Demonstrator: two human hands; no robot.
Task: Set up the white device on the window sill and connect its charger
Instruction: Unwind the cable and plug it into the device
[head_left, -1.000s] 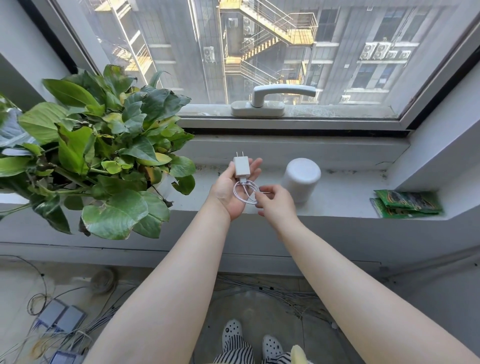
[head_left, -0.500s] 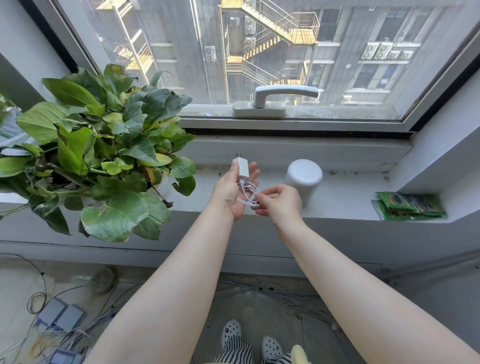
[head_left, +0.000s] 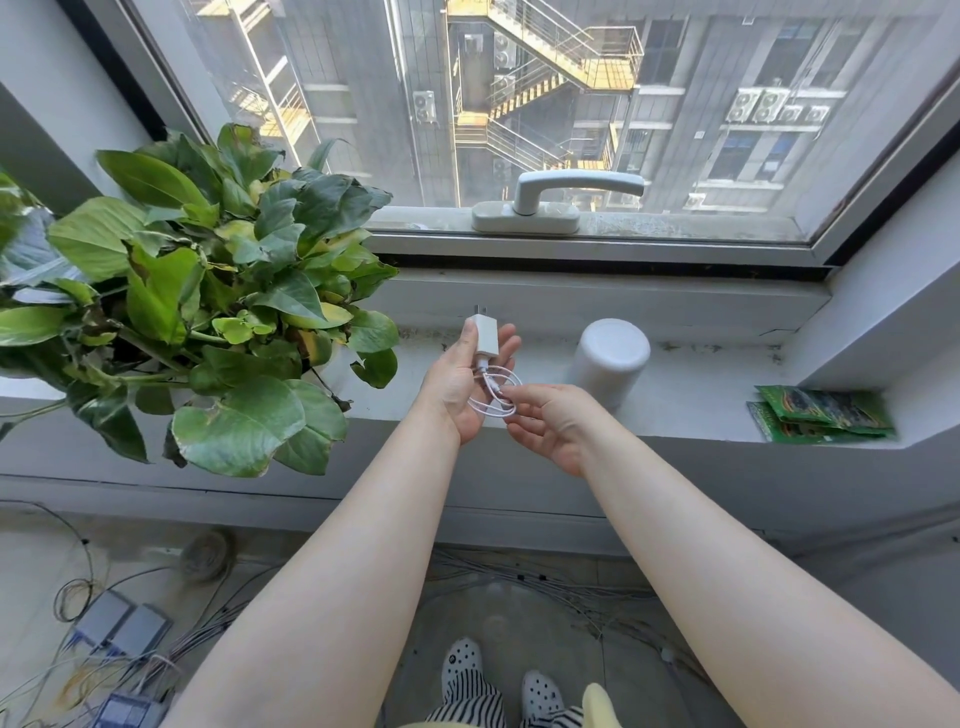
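The white device (head_left: 612, 358), a rounded cylinder, stands upright on the window sill (head_left: 701, 395). Just left of it, my left hand (head_left: 460, 384) holds the white charger plug (head_left: 484, 335) with its prongs pointing up. A thin white cable (head_left: 493, 395) hangs from the plug in a small coil. My right hand (head_left: 550, 423), palm up, pinches the loose end of that cable with its fingertips. Both hands hover over the sill's front edge, close to the device but not touching it.
A big leafy pot plant (head_left: 208, 306) fills the sill's left side. Green packets (head_left: 821, 413) lie at the right end. The window handle (head_left: 561, 200) sits above on the frame. Cables and grey boxes (head_left: 119, 631) litter the floor below.
My right hand has turned palm up and shifted slightly lower, with the cable end in its fingertips and the coil looser. My left hand keeps the plug almost still.
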